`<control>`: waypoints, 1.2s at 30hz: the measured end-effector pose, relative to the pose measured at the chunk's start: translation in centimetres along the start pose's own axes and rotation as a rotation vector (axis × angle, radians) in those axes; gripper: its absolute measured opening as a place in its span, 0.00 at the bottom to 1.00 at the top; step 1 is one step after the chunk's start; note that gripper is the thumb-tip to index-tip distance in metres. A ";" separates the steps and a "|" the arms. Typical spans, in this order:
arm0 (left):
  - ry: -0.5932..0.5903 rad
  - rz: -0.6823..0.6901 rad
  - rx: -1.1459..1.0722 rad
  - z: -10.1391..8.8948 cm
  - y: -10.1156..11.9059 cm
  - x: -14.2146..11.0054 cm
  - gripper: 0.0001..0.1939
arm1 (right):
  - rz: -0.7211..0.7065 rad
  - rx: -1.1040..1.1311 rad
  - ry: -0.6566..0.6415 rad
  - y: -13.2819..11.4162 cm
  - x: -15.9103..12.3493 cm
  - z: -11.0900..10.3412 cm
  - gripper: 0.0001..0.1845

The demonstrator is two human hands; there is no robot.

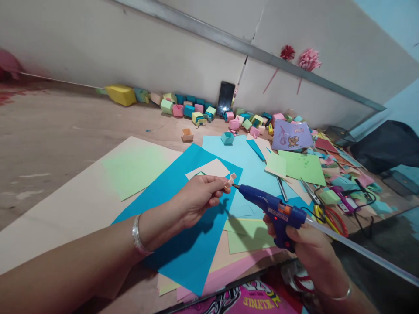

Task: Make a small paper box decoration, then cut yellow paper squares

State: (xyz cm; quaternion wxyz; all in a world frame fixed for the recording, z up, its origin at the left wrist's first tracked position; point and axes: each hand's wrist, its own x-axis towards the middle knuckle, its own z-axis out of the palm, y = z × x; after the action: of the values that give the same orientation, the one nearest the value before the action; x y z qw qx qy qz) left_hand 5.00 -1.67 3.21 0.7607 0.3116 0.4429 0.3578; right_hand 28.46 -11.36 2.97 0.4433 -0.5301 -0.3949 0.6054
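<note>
Our left hand (196, 196) pinches a small folded paper piece (232, 177) above the blue sheet (183, 248), right by the nozzle (236, 186) of the glue gun (265, 201) our right hand (310, 248) grips. With our fingertips (223, 181) this close, a slip could burn us, and excess glue could drip below.

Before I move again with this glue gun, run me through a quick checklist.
1. Glue gun in grip: ok, the right hand holds it.
2. Paper piece in grip: ok, pinched in the left hand.
3. Glue stick in place: ok, it trails from the gun's back.
4. Red light on: ok, it glows.
5. Left fingertips well clear of the nozzle: not ok, they look very close.
6. Glue on the nozzle: cannot tell, too small.
</note>
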 end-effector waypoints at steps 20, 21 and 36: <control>0.023 0.107 0.081 0.1 -0.1 -0.1 0.09 | -0.041 -0.002 0.064 0.1 0.1 0.3 0.22; 0.027 0.112 0.079 0.1 -0.1 0.0 0.09 | -0.044 0.009 0.042 0.0 0.3 0.3 0.22; 0.064 0.102 0.067 -0.1 0.0 0.2 0.09 | -0.215 -0.306 -0.084 0.0 1.4 -0.5 0.11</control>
State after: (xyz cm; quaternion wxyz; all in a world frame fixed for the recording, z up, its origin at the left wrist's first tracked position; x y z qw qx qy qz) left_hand 4.98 -1.44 3.08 0.7162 0.3475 0.4623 0.3906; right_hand 28.87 -10.01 2.49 0.4029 -0.5201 -0.5549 0.5091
